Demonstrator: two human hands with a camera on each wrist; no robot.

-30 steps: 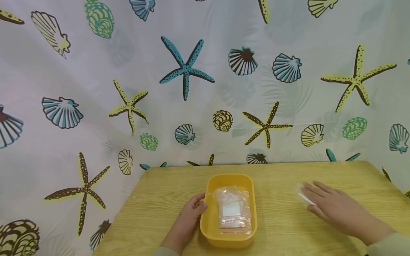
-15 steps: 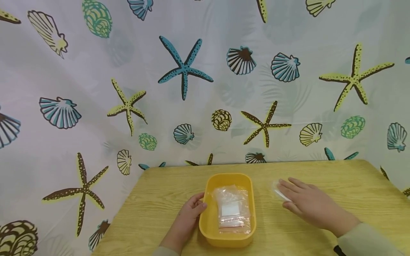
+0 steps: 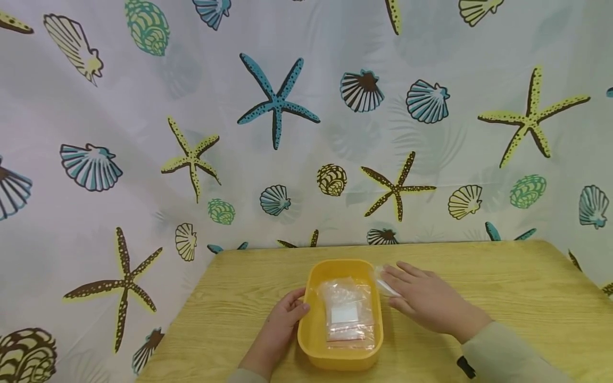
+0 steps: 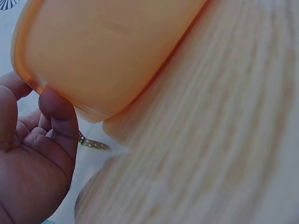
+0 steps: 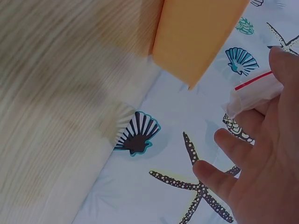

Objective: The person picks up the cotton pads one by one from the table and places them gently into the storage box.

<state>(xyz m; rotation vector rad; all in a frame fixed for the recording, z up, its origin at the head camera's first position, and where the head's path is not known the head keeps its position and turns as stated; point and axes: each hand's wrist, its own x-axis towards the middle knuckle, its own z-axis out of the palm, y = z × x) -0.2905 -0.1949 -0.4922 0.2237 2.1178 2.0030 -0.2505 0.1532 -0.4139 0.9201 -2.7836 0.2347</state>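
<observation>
My left hand (image 3: 281, 325) pinches the left rim of a yellow plastic tub (image 3: 340, 364), thumb on the near side in the left wrist view. Inside the tub lie several clear zip bags (image 3: 364, 306), one with a white square on it. My right hand (image 3: 433, 303) holds a small clear zip bag (image 5: 257, 91) with a red closure line, between thumb and forefinger in the right wrist view. That bag overlaps the tub's upper right rim in the head view. The other fingers of this hand are loosely spread.
The tub stands on a light wood-grain table (image 3: 503, 282). Behind it hangs a white curtain (image 3: 311, 32) printed with shells and starfish. A small black item (image 3: 465, 367) shows beside the right sleeve (image 3: 503, 351).
My right hand has moved left across the table with the zip bag, up to the tub's right side. The left hand and the tub have stayed in place.
</observation>
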